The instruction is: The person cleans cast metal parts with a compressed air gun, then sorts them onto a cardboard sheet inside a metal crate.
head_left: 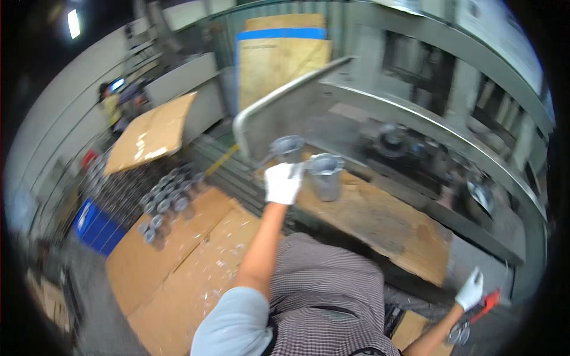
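White cotton gloves cover both hands. The left hand (282, 182) reaches far out over a worn wooden board (380, 222) on the machine bed, its fingers closed around a grey metal cup-shaped part (287, 148) held up near the middle of the scene. Just right of that hand, a second grey metal cup (325, 176) stands upright on the board, close to the glove but whether they touch cannot be told. Behind both, a large flat metal plate (285, 110) tilts upward toward the far right. The right hand (471, 290) sits low at the near right, closed on a red handle (489, 301); below it, by the wrist, another small round metal part (458, 334) shows, too blurred to tell how it is held. On the left, many similar grey metal cups (163, 199) stand grouped on cardboard sheets (178, 261), with a blue crate (98, 228) further left. Another person (111, 107) works at the far left.
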A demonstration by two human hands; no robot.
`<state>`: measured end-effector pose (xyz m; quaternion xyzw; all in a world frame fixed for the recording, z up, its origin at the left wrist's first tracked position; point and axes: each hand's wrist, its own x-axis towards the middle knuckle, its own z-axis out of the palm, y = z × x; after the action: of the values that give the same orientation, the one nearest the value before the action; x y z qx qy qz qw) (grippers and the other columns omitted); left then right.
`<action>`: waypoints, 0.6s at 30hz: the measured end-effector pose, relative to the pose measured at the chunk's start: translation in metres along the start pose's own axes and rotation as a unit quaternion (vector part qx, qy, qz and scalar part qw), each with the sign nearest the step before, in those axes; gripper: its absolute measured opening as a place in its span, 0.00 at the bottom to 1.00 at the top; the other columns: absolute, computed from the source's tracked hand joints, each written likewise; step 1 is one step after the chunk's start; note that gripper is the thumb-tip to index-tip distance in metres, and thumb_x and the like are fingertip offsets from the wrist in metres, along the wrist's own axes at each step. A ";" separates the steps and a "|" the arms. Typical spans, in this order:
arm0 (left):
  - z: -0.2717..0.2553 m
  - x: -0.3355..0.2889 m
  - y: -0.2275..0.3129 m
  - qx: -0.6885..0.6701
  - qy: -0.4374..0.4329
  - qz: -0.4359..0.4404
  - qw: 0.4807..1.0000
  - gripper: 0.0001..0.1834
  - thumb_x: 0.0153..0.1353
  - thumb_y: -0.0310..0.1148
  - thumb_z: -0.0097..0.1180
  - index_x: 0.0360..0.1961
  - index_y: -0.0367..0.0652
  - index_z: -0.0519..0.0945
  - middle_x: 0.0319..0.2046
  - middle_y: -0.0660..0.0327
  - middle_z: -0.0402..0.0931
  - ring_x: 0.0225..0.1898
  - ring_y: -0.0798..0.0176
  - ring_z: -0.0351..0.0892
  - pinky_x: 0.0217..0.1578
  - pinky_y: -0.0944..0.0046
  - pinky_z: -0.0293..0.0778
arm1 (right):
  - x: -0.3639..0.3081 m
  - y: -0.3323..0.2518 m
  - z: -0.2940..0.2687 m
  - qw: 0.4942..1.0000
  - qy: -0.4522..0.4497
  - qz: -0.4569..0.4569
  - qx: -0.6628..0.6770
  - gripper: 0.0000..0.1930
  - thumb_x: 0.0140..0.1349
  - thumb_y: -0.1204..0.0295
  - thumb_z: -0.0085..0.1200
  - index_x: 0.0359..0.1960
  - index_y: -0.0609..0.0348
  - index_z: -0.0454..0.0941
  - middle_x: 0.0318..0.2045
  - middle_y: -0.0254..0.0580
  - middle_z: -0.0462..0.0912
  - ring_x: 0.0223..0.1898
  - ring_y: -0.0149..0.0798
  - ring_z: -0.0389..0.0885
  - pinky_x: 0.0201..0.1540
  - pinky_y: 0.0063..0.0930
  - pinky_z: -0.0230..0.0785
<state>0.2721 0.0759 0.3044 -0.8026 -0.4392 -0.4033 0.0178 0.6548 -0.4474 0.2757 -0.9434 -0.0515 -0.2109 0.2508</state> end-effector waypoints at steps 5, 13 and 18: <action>-0.002 -0.004 -0.002 -0.041 0.056 -0.010 0.998 0.22 0.66 0.45 0.54 0.20 0.41 0.84 0.20 0.47 0.78 0.23 0.44 0.77 0.28 0.48 0.69 | -0.013 -0.027 -0.005 0.999 0.049 -0.013 -0.012 0.21 0.67 0.52 0.52 0.39 0.59 0.84 0.35 0.53 0.85 0.36 0.57 0.84 0.39 0.44 0.74; 0.008 0.001 0.003 -0.132 0.076 -0.039 0.988 0.21 0.65 0.42 0.57 0.23 0.34 0.81 0.21 0.45 0.76 0.25 0.43 0.74 0.31 0.49 0.67 | -0.015 -0.033 -0.017 0.995 0.092 -0.041 0.021 0.21 0.66 0.53 0.53 0.27 0.60 0.79 0.25 0.54 0.80 0.28 0.58 0.78 0.32 0.45 0.68; 0.020 -0.004 -0.012 -0.174 0.107 -0.036 0.978 0.18 0.64 0.40 0.61 0.26 0.34 0.83 0.24 0.47 0.79 0.25 0.46 0.76 0.31 0.51 0.69 | -0.016 -0.030 -0.015 0.994 0.089 -0.053 0.036 0.21 0.65 0.54 0.55 0.25 0.60 0.78 0.23 0.54 0.78 0.26 0.57 0.77 0.31 0.45 0.67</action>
<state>0.2745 0.0882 0.2842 -0.7293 -0.3865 -0.5573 -0.0900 0.6287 -0.4284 0.2950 -0.9071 -0.0863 -0.3050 0.2770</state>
